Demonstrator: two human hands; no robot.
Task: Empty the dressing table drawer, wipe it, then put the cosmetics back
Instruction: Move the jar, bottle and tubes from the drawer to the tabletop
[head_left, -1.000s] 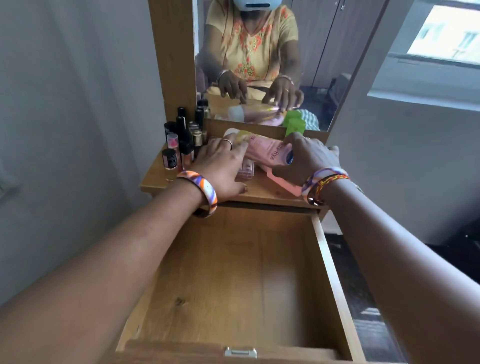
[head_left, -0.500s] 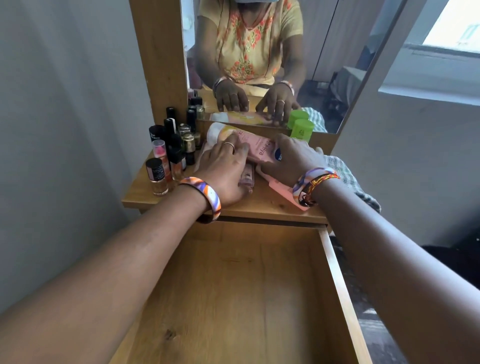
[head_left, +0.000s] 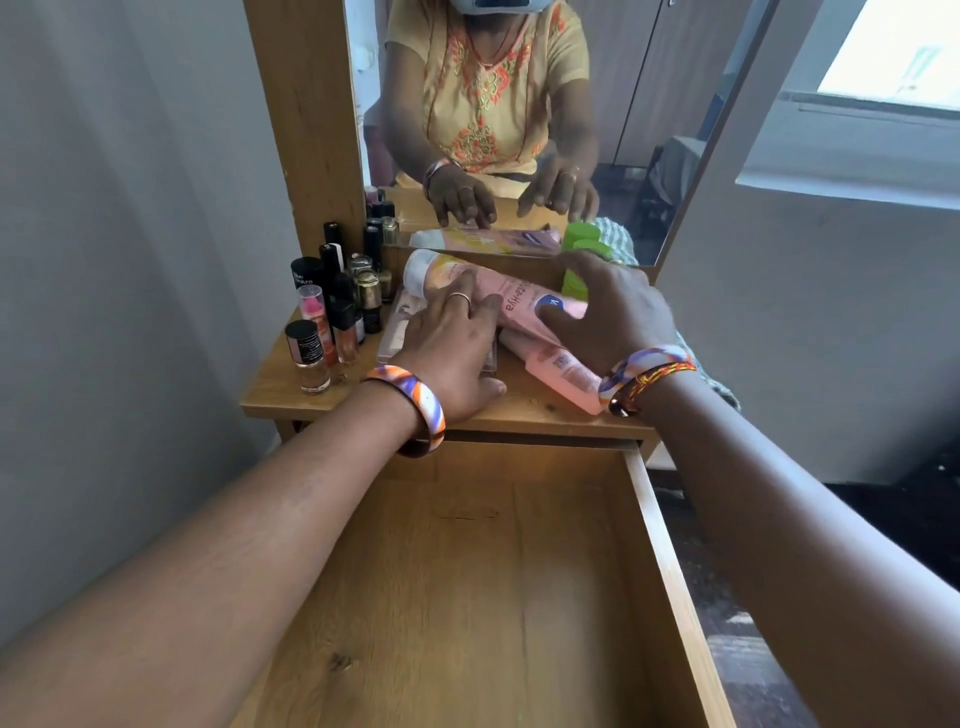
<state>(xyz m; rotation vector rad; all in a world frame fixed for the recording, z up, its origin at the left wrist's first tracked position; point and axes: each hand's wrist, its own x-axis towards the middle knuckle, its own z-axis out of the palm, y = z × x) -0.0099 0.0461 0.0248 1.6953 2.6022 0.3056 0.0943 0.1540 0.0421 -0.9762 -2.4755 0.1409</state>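
Note:
The wooden drawer (head_left: 493, 571) is pulled out towards me and has nothing in it. On the dressing table top (head_left: 519, 413) a large pink tube (head_left: 514, 299) lies on its side across a smaller pink bottle (head_left: 561, 369). My left hand (head_left: 452, 348) lies flat over a clear flat box (head_left: 397, 332), its fingertips resting on the pink tube. My right hand (head_left: 613, 312) hovers with fingers spread over the tube's right end, the thumb near its blue logo. Neither hand grips anything.
Several small bottles and lipsticks (head_left: 332, 322) stand at the table's left back corner. Green containers (head_left: 574, 280) sit behind my right hand, by the mirror (head_left: 519, 104). A checked cloth (head_left: 719, 387) hangs over the right edge. A wall is close on the left.
My right hand has lifted off the pink tube and spread its fingers. My left hand stays on the box and tube. The camera has tilted slightly.

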